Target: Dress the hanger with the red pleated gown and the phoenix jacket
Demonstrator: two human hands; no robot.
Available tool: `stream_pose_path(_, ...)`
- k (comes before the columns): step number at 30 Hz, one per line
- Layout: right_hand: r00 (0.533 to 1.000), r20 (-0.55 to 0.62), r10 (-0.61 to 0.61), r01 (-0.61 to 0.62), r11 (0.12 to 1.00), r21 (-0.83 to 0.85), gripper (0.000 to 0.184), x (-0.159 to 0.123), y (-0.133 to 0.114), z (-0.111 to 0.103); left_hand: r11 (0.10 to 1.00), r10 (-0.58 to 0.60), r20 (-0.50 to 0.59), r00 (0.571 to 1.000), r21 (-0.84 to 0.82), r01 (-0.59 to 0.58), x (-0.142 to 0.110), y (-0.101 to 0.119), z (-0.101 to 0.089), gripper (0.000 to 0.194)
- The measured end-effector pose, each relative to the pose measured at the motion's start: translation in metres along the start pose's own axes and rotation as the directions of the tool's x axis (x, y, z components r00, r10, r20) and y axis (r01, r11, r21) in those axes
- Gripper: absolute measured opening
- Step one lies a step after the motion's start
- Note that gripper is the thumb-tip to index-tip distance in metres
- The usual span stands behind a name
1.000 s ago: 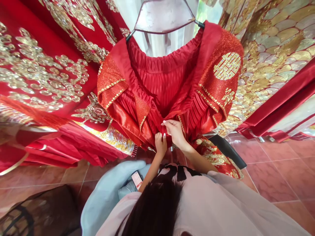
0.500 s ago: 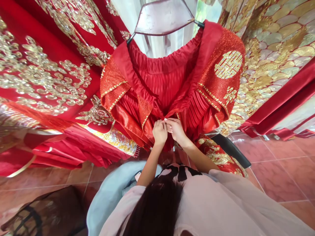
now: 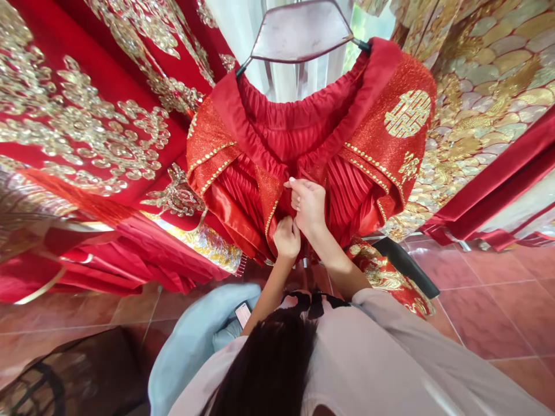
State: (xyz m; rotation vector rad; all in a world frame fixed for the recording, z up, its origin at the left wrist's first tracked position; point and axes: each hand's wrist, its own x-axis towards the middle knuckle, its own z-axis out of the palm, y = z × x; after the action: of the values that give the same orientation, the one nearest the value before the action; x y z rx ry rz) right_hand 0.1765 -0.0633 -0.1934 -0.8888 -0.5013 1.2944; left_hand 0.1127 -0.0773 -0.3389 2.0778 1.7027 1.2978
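A red pleated skirt [image 3: 353,196] with a gathered waistband and glittering, gold-studded panels hangs from a hanger [image 3: 301,32]. At the front of the waistband, where its two ends meet, my right hand [image 3: 310,205] pinches with thumb and index finger. Just below it, my left hand [image 3: 287,237] is closed on the skirt's front cloth. The two hands touch or nearly touch. Whatever small fastening lies between the right fingertips is hidden. A round gold emblem [image 3: 407,113] shows on the right panel.
Beaded red garments [image 3: 108,133] hang close on the left, a gold scale-patterned one [image 3: 489,75] on the right. Below stand a pale blue chair [image 3: 182,346] with a phone [image 3: 243,314] and a dark bag [image 3: 73,370]. A black bar-like object [image 3: 407,268] lies beside patterned red cloth [image 3: 381,274].
The right hand has risen along the front opening, pulling the waistband ends upward and closer together. The left hand came up to meet the right, then dropped below it.
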Motion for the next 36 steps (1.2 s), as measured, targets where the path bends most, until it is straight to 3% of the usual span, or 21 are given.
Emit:
stream_pose_path(3,0.991,0.018,-0.136,0.137,0.986,-0.095,0.022,0.005,0.014,-0.004,0.999,0.005,-0.001,1.000,-0.038,-0.005,0.001,-0.003,0.004,0.027)
stream_pose_path(6,0.947,0.103,-0.305,0.321,0.914,-0.248,0.027,0.013,0.025,-0.015,0.997,0.014,0.005,1.000,-0.070,-0.014,0.001,-0.006,0.005,0.028)
stream_pose_path(8,0.877,0.183,-0.444,0.478,0.776,-0.412,0.030,0.015,0.030,-0.025,0.996,0.020,0.008,1.000,-0.087,-0.020,0.000,-0.008,0.003,0.031)
stream_pose_path(10,0.791,0.269,-0.550,0.587,0.556,-0.589,0.029,0.014,0.036,-0.034,0.994,0.029,0.005,1.000,-0.101,-0.028,-0.001,-0.011,0.001,0.031)
stream_pose_path(13,0.702,0.339,-0.627,0.610,0.282,-0.740,0.029,0.010,0.046,-0.042,0.992,0.044,0.002,0.999,-0.119,-0.043,-0.005,-0.012,-0.001,0.027)
stream_pose_path(18,0.528,0.331,-0.782,0.681,0.157,-0.715,0.024,0.012,0.057,-0.045,0.991,0.048,0.004,0.999,-0.125,-0.047,-0.013,-0.007,-0.004,0.026)
stream_pose_path(22,0.413,0.438,-0.798,0.747,0.022,-0.664,0.022,0.015,0.051,-0.048,0.992,0.042,0.003,0.999,-0.121,-0.042,-0.013,-0.003,-0.007,0.031)
stream_pose_path(25,0.397,0.497,-0.772,0.742,-0.048,-0.668,0.025,0.012,0.043,-0.051,0.992,0.042,0.010,0.999,-0.120,-0.040,-0.011,-0.001,-0.009,0.032)
stream_pose_path(27,0.410,0.477,-0.778,0.725,-0.040,-0.687,0.028,0.008,0.041,-0.052,0.992,0.041,0.017,0.999,-0.120,-0.039,-0.010,-0.001,-0.010,0.030)
stream_pose_path(34,0.539,0.352,-0.765,0.563,0.017,-0.826,0.029,0.004,0.043,-0.047,0.991,0.041,0.026,0.999,-0.132,-0.037,-0.014,0.002,-0.011,0.025)
stream_pose_path(36,0.564,0.342,-0.751,0.574,0.059,-0.817,0.027,0.005,0.040,-0.044,0.990,0.037,0.020,0.999,-0.135,-0.034,-0.016,0.003,-0.010,0.027)
